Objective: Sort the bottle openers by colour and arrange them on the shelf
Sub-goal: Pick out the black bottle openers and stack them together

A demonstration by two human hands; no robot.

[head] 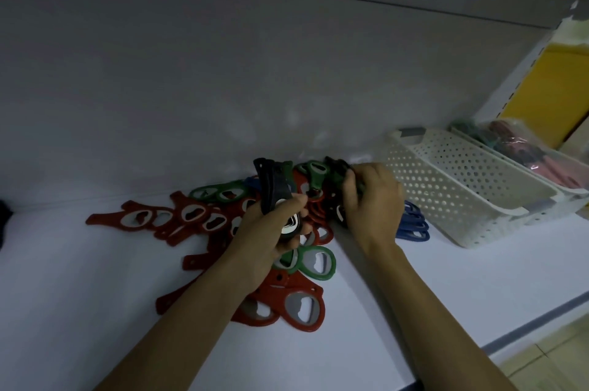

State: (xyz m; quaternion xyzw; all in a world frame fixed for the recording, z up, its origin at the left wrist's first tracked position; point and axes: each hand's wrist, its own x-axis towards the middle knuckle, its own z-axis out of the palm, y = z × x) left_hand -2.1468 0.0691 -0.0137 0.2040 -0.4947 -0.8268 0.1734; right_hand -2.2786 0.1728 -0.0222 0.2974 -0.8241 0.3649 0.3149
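Bottle openers [197,215]: red and green, heaped on the shelf [79,295].
Left grip [271,231]: curled round a stack of black openers [274,186].
Right grip [373,196]: fingers closed on another black opener [334,174].
Blue openers [412,225]: beside the white basket [462,186].

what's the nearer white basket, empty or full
Empty, as far as shows: the white basket has only bare perforated walls visible inside; the bottle openers lie outside it on the shelf.

A shop: white display shelf [95,311], slotted upright [522,62], perforated baskets [446,180], one holding bagged stock [516,142].
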